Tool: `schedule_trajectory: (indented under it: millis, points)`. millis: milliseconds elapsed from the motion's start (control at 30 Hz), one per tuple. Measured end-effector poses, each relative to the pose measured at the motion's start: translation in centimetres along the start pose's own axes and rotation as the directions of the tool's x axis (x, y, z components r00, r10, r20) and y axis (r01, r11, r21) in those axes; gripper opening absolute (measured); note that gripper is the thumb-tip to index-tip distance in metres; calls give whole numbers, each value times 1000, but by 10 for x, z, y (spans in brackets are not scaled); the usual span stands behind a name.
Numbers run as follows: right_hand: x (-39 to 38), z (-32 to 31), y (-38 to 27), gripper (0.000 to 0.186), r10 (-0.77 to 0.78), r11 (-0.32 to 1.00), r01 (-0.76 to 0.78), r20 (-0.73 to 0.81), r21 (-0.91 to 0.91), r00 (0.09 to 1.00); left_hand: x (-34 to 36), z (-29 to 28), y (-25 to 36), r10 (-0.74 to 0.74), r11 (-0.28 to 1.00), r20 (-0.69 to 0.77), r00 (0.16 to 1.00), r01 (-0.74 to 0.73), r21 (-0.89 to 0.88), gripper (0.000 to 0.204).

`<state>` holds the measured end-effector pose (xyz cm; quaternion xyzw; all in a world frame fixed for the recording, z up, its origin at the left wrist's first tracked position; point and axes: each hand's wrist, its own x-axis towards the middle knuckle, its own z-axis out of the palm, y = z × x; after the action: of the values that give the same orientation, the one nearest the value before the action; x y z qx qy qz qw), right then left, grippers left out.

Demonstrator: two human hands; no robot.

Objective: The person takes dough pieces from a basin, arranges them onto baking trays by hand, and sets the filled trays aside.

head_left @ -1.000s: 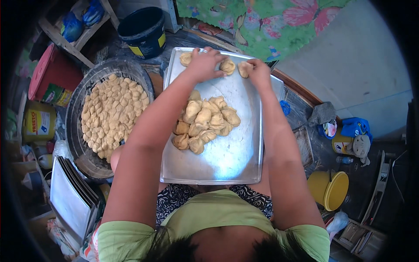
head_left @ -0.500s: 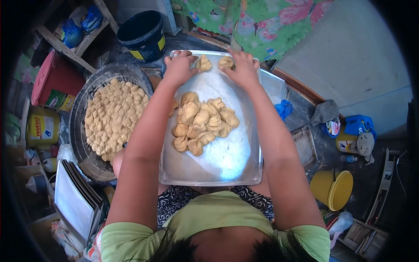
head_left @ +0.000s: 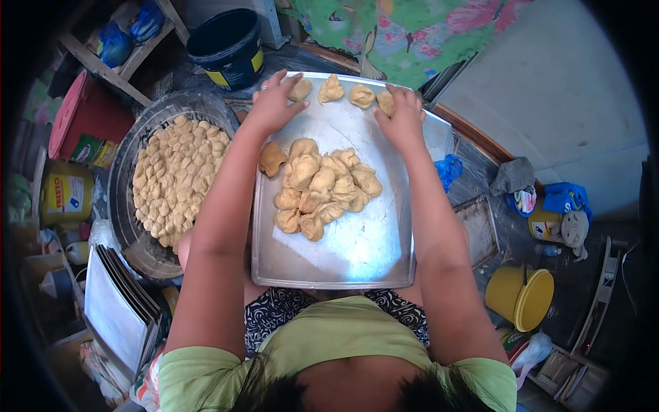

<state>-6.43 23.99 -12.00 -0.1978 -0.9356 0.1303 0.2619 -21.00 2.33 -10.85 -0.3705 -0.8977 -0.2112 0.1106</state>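
Note:
A metal tray (head_left: 329, 268) lies across my lap. Along its far edge sits a row of dough pieces, among them a lumpy one (head_left: 331, 88) and a round one (head_left: 362, 96). At the left end of that row, my left hand (head_left: 276, 103) has its thumb and fingers curved around a dough ball (head_left: 300, 89). My right hand (head_left: 403, 115) grips another dough ball (head_left: 386, 104) at the right end, partly hidden by the fingers. A heap of dough pieces (head_left: 322, 184) rests mid-tray, and a single browner piece (head_left: 272, 158) sits at the left edge beside my forearm.
To the left, a wide dark basin (head_left: 130, 233) holds many small dough pieces. Behind it are a black bucket (head_left: 224, 51) and a red bucket (head_left: 93, 120). Stacked trays (head_left: 117, 309) stand at lower left. A yellow bucket (head_left: 520, 295) sits at right.
My hands have moved apart toward the far corners. Two dough pieces they were at now lie free between them, and each hand is on another piece. The tray has shifted slightly.

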Motion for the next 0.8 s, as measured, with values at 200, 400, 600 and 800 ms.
schedule_trajectory:
  millis: [200, 400, 600, 800]
  points:
    - [-41, -8, -51, 48, -370, 844, 29, 543, 535, 753, -86, -46, 5, 67, 965, 464, 883, 62, -257, 36]
    - [-33, -35, -48, 21, -454, 812, -240, 834, 533, 314, -121, -61, 11, -70, 800, 496, 865, 345, -490, 23]
    - [-31, 17, -91, 46, -535, 781, 226, 437, 583, 723, -56, -13, -12, -125, 873, 28, 992, 123, -473, 29]
    - [-5, 25, -70, 34, -28, 788, -287, 497, 544, 867, -34, -5, -2, -145, 843, -94, 985, 74, -532, 27]
